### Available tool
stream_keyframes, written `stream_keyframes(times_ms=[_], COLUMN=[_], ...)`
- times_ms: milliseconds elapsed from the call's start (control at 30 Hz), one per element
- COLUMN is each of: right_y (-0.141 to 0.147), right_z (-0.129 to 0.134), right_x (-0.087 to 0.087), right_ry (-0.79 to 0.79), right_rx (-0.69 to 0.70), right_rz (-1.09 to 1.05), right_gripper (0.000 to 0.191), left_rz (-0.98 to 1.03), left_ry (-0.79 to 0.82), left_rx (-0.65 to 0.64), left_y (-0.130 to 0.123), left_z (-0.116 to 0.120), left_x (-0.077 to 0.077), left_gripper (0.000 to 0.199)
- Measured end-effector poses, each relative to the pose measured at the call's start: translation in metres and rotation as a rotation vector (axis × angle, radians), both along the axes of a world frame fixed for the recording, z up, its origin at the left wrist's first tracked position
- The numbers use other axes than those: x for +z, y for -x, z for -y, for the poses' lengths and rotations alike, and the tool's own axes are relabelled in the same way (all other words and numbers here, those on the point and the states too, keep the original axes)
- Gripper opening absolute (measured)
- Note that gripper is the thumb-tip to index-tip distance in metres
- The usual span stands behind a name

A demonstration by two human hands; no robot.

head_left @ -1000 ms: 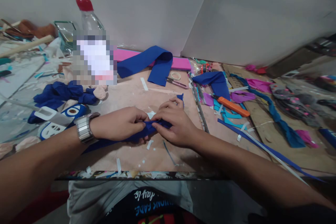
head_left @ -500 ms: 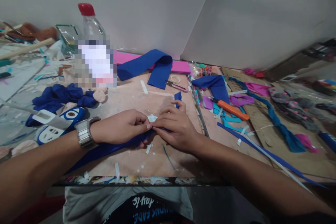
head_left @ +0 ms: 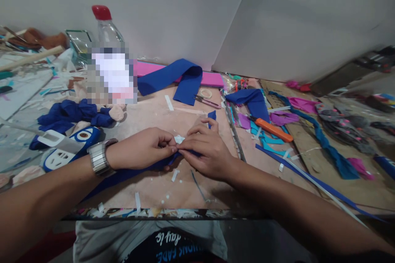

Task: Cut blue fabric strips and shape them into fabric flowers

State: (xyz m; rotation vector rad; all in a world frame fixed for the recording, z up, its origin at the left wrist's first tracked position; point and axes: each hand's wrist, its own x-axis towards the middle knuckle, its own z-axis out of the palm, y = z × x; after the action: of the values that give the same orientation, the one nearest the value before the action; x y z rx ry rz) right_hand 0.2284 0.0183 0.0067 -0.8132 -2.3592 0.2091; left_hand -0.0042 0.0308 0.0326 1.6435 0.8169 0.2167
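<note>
Both hands meet over the middle of the table, pinching a long blue fabric strip (head_left: 123, 179). My left hand (head_left: 151, 146), with a metal watch on its wrist, grips the strip between thumb and fingers. Close against it, my right hand (head_left: 208, 150) is closed on the same strip, and a short blue end stands up past its fingers. Under the fingertips lies a small pale scrap (head_left: 178, 139). How the fabric is folded between the fingers is hidden.
A blue-and-white power strip (head_left: 72, 148) and gathered blue fabric (head_left: 75, 114) lie left. Behind are a red-capped bottle (head_left: 106, 24), another blue strip (head_left: 185, 76), small snips (head_left: 208, 101) and a tape roll (head_left: 206, 93). An orange cutter (head_left: 273, 128) lies right among scraps.
The hands hold nearly the same place on the blue strip, with only slight finger movement. Everything else on the table stays where it was.
</note>
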Motion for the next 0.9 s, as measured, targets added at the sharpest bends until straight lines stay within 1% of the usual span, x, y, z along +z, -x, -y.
stream_keyframes(times_ms=[100, 133, 200, 267, 300, 367, 467, 533, 600, 667, 800, 900], right_y=[0.001, 0.001, 0.001, 0.002, 0.002, 0.002, 0.003, 0.004, 0.005, 0.005, 0.005, 0.004], right_z=[0.0, 0.0, 0.001, 0.001, 0.001, 0.001, 0.002, 0.003, 0.003, 0.003, 0.001, 0.0], right_x=[0.0, 0.0, 0.0, -0.001, 0.0, 0.0, 0.001, 0.001, 0.001, 0.001, 0.001, 0.001], right_ry=[0.051, 0.068, 0.089, 0.092, 0.09, 0.085, 0.075, 0.075, 0.081, 0.095, 0.13, 0.137], right_rx=[-0.007, -0.013, -0.033, -0.055, -0.064, -0.072, -0.076, -0.072, -0.062, -0.052, -0.059, -0.047], right_rz=[0.009, 0.015, 0.021, 0.022, 0.02, 0.02, 0.028, 0.05, 0.082, 0.11, 0.111, 0.111], right_gripper=[0.011, 0.011, 0.012, 0.011, 0.01, 0.009, 0.009, 0.009, 0.009, 0.008, 0.008, 0.008], left_rz=[-0.062, -0.1, -0.204, -0.33, -0.394, -0.502, -0.58, -0.594, -0.597, -0.575, -0.502, -0.471], left_ry=[-0.101, -0.176, -0.376, -0.576, -0.652, -0.761, -0.866, -0.901, -0.899, -0.862, -0.775, -0.751], left_rx=[0.013, 0.02, 0.044, 0.066, 0.063, 0.025, -0.065, -0.104, -0.115, -0.091, -0.002, 0.017], left_y=[0.0, -0.001, -0.003, -0.006, -0.007, -0.009, -0.011, -0.011, -0.011, -0.011, -0.009, -0.008], left_z=[0.002, 0.003, 0.005, 0.009, 0.01, 0.013, 0.016, 0.018, 0.018, 0.017, 0.014, 0.013], left_x=[0.003, 0.004, 0.007, 0.009, 0.009, 0.008, 0.007, 0.006, 0.006, 0.006, 0.006, 0.007], left_gripper=[0.031, 0.032, 0.032, 0.031, 0.032, 0.033, 0.033, 0.031, 0.03, 0.03, 0.03, 0.029])
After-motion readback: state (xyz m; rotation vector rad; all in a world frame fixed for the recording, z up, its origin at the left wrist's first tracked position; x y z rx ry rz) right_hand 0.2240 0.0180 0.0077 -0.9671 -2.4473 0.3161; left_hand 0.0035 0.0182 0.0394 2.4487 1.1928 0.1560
